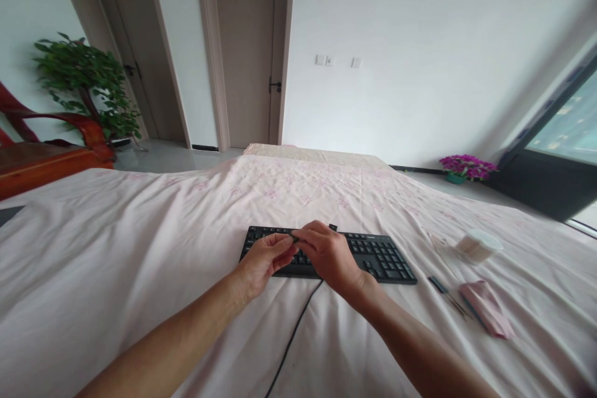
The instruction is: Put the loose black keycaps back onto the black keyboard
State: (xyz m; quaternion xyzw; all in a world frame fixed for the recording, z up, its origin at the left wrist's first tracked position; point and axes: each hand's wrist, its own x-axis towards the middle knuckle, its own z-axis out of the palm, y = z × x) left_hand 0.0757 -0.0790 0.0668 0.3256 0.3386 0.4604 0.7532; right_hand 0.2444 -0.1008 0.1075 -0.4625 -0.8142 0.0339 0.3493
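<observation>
Pinching with left hand (pixel 265 261): small dark piece (pixel 295 239), too small to identify; grip narrow, thumb against fingertips.
Right hand (pixel 329 255): narrow too, fingertips meeting the left ones at the same piece.
Small dark piece: held just above the middle of the keyboard (pixel 380 255).
Keyboard: black, lying flat, middle keys covered by both hands.
Cable (pixel 298 323): black, running between the forearms from the keyboard's front edge.
Behind the keyboard: small black block (pixel 333 227), just beside the right hand.
Right of the keyboard: round white container (pixel 479 245), folded pink cloth (pixel 487 309), dark flat item (pixel 438 285) next to thin sticks (pixel 459 307); all apart from the hands.
Flowered cover (pixel 186 242): pale pink, wrinkled, spread beneath everything.
Room: white wall (pixel 396 93), brown door (pixel 245 50), wooden chair (pixel 88 137) and leafy plant (pixel 79 71) at left; purple flowers (pixel 467 166) at far right.
</observation>
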